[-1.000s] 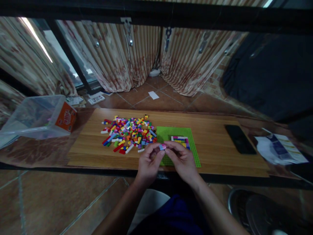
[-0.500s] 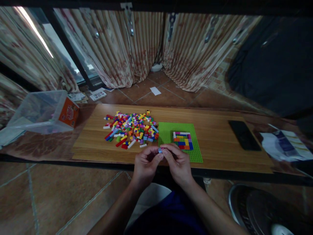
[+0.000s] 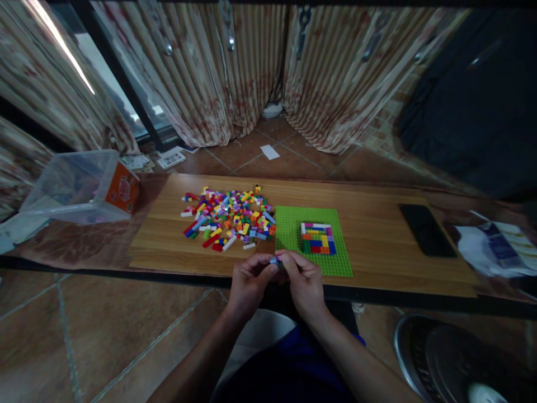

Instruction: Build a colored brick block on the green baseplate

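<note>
My left hand (image 3: 248,284) and my right hand (image 3: 305,282) meet at the table's front edge, both closed in a pinch. Between the fingertips is a small light-blue toy brick (image 3: 274,261), held on the left side. A bit of pink shows at my right fingertips; whether it is a separate brick I cannot tell. Just beyond my right hand lies a green baseplate (image 3: 287,224). On its right half stands a low, roughly square build of multicoloured bricks (image 3: 319,243). A heap of loose bricks (image 3: 230,215) is spread to the left of the baseplate.
The wooden board (image 3: 373,235) carries the bricks and, at right, a black phone-like slab (image 3: 427,229). A clear plastic bin (image 3: 75,187) with an orange label stands at far left. Crumpled packaging (image 3: 495,246) lies at far right. Curtains hang behind.
The view has shifted slightly. My hands stay together, with the fingers slightly turned, and more of the light-blue brick shows. The build's near edge is now clear of my right hand.
</note>
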Available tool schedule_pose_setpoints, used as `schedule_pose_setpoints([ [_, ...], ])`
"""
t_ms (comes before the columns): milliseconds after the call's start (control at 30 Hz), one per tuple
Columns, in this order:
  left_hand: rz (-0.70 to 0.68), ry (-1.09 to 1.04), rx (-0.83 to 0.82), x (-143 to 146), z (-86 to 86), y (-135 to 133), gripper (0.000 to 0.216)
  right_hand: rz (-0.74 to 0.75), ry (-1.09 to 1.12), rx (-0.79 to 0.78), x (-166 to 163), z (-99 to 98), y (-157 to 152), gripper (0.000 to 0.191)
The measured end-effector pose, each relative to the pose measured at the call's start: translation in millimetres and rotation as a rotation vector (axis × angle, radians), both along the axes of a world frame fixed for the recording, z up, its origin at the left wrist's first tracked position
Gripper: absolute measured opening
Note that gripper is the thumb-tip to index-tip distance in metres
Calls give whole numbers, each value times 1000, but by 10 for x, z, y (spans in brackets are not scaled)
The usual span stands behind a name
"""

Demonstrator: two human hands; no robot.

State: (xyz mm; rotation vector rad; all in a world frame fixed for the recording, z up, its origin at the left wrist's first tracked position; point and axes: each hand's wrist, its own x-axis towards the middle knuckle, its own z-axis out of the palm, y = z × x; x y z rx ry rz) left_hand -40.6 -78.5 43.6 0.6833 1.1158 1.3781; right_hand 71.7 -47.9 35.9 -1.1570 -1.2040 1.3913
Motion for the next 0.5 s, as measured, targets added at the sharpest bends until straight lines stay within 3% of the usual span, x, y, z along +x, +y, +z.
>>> schedule_pose_setpoints([
  [167,16,-40,-28,-22,-20,-17,21,14,115,-137,-26,1,30,29],
  [333,32,-242,-100,-117,-44,-36,27,38,294,-331,-95,0,109,34],
  [400,47,-280,-121,-165,-59,-48,30,84,191,-262,-131,-6,203,32],
  [500,104,-281,-161,-230,-83,-64,34,155,-111,6,-220,-4,440,26],
])
